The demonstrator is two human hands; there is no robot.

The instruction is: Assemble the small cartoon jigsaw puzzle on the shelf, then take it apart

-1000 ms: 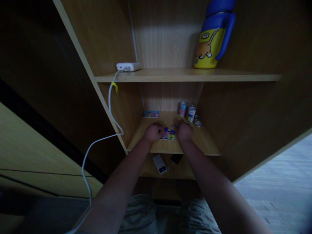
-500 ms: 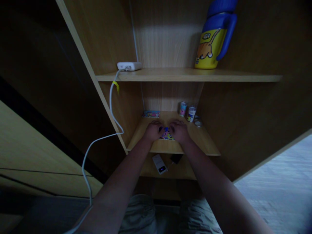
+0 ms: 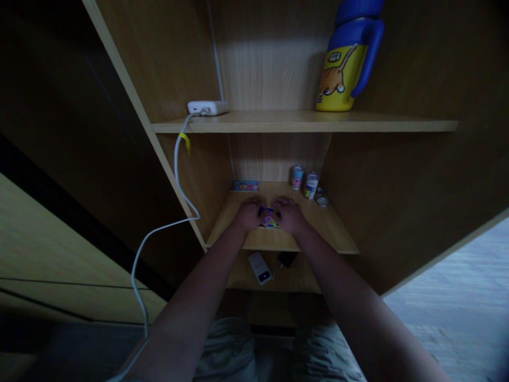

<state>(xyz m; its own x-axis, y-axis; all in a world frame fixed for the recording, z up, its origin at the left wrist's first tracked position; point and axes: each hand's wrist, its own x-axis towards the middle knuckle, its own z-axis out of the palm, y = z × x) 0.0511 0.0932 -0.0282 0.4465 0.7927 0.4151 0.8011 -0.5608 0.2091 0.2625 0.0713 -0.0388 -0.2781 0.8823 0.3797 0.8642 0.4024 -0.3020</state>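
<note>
The left grip (image 3: 249, 215) and the right grip (image 3: 289, 216) are both curled over, knuckles up, fingertips turned in and almost meeting; the fingers hide whether either has hold of anything, so I cannot tell. Between them, low on the lower shelf (image 3: 332, 233), lie bright printed card pieces (image 3: 269, 219) in blue, pink and yellow, walled in from both sides so they have little room to slide.

A wooden cabinet (image 3: 397, 185) stands around the work, its dark side walls closing off wide sideways movement higher up. The lower shelf's front edge runs just below the wrists at 6 o'clock, so anything pushed that way has little margin. There is open board at 3 and 9 o'clock. Overhead, the upper shelf (image 3: 302, 126) carries a blue and yellow bottle (image 3: 342, 66) at 1 o'clock, well out of reach of the hands' path.

A white cable (image 3: 137, 270) hangs from a white charger (image 3: 208, 108), clear of the hands at 10 o'clock. At 1 o'clock stand two small cans (image 3: 304, 181), beside small round tins (image 3: 322, 201). A flat printed card (image 3: 245, 185) leans at the back at 11 o'clock
</note>
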